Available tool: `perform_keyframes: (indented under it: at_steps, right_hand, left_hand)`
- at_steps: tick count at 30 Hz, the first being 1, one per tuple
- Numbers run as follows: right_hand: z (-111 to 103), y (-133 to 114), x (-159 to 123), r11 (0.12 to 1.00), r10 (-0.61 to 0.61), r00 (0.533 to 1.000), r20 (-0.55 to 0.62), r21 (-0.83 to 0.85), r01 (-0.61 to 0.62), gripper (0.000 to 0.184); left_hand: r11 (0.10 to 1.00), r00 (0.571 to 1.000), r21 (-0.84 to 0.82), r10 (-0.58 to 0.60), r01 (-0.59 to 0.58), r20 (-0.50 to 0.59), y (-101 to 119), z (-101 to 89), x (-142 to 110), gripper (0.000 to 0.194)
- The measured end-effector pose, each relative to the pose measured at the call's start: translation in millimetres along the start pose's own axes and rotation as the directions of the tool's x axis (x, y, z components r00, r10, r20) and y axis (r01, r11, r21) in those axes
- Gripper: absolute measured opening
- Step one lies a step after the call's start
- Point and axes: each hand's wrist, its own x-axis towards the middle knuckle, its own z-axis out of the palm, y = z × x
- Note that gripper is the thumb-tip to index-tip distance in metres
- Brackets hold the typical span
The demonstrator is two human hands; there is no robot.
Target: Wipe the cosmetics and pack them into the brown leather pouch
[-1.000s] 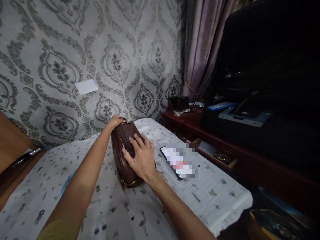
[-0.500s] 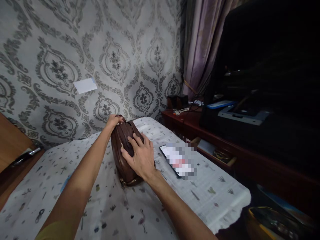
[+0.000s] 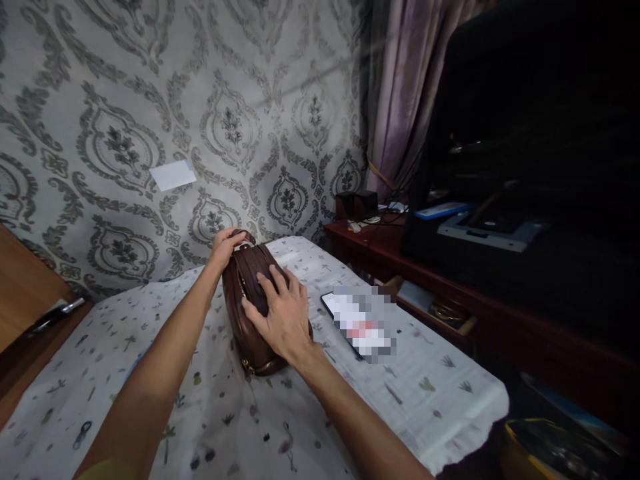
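Note:
A brown leather bag [image 3: 245, 313] stands on a table covered with a white patterned cloth [image 3: 210, 413]. My right hand [image 3: 280, 313] lies flat on the bag's right side with its fingers spread. My left hand [image 3: 226, 243] is closed round the bag's far top end, near the zip; what the fingers pinch is too small to make out. A phone [image 3: 357, 320] with a lit, blurred screen lies on the cloth just right of the bag.
Patterned wallpaper with a white paper slip [image 3: 173, 175] is behind the table. A dark wooden cabinet [image 3: 450, 293] with a large black screen [image 3: 540, 107] stands at the right. A purple curtain [image 3: 410, 87] hangs in the corner. A wooden surface [image 3: 25, 293] is at the left.
My left hand has shifted slightly along the bag's far top end. My right hand stays pressed on the bag's side. The bag and phone have not moved.

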Motion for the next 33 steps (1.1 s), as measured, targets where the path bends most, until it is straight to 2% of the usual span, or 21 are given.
perform_keyframes:
  at_steps: [8, 12, 19, 25, 29, 33]
  right_hand:
    - [2, 1, 0, 1.0, 0.0, 1.0, 0.0, -0.014, 0.0, 0.054]
    - [1, 1, 0, 1.0, -0.002, 1.0, 0.006, -0.015, 0.002, 0.054]
    - [0, 1, 0, 1.0, -0.012, 1.0, 0.01, -0.022, 0.013, 0.053]
    - [0, 1, 0, 1.0, -0.018, 1.0, -0.004, -0.023, 0.018, 0.055]
    - [3, 2, 0, 0.999, -0.022, 0.999, -0.023, -0.025, 0.022, 0.054]
    - [3, 3, 0, 1.0, -0.018, 1.0, -0.014, -0.025, 0.018, 0.053]
  left_hand:
    - [0.995, 0.995, 0.086, -0.064, 0.058, 0.073, 7, 7.5, 1, 0.035]
    - [0.988, 0.993, 0.121, -0.101, 0.093, 0.06, 9, 10.9, 1, 0.034]
    - [0.99, 0.997, 0.119, -0.077, 0.075, 0.014, 10, 12.2, -5, 0.035]
    - [0.996, 0.995, 0.082, -0.042, 0.035, 0.093, 16, 10.3, -20, 0.041]
    - [0.996, 0.993, 0.089, -0.016, 0.005, 0.117, 18, 5.5, -18, 0.042]
    - [0.994, 0.997, 0.111, -0.004, -0.004, 0.072, 14, -10.5, -11, 0.046]
